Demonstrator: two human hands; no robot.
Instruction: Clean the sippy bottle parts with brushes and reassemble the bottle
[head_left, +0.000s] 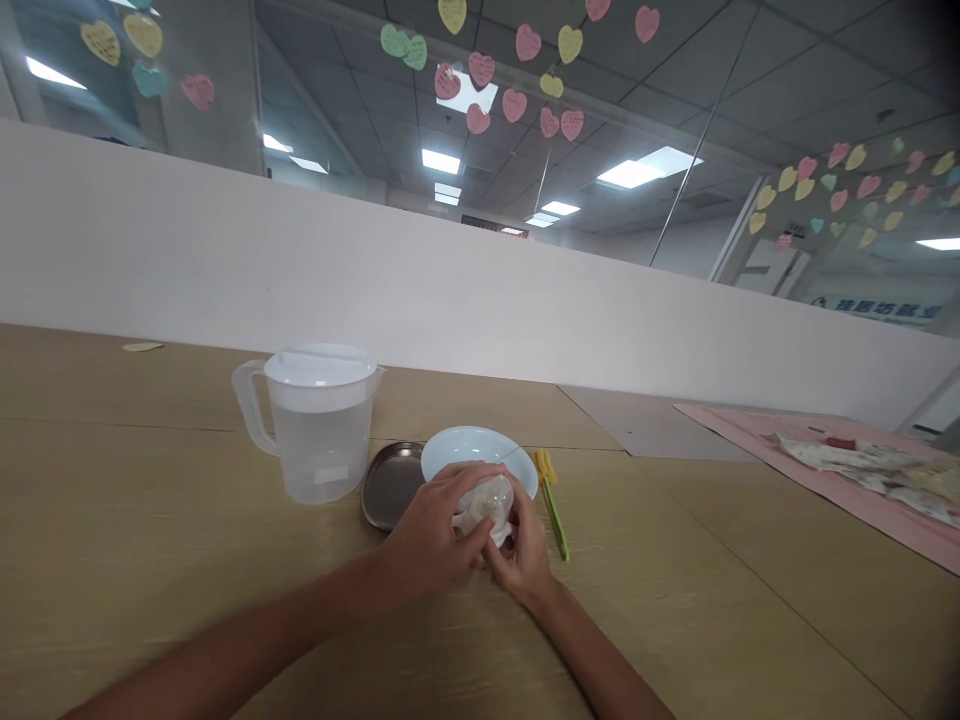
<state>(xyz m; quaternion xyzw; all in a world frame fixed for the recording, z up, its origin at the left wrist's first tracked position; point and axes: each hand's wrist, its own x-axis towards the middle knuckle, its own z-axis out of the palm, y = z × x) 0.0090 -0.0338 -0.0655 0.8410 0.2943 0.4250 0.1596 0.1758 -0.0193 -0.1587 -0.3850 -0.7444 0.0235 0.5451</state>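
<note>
Both hands are wrapped round a small white container with a clear domed top, held up over the near edge of a bowl. My left hand grips it from the left, its thumb across the front. From the right, my right hand closes on it, with fingertips of both hands nearly meeting. Its lower part is mostly hidden by the fingers. Just behind stands the pale blue-white bowl, partly covered by the hands. A brush with a yellow sponge head and green handle lies right of my right hand.
Left of the bowl sits a shallow metal tray, and beyond it a lidded clear plastic pitcher holding liquid. A pink cloth with crumpled material on it covers the far right. A low white wall bounds the table's back.
</note>
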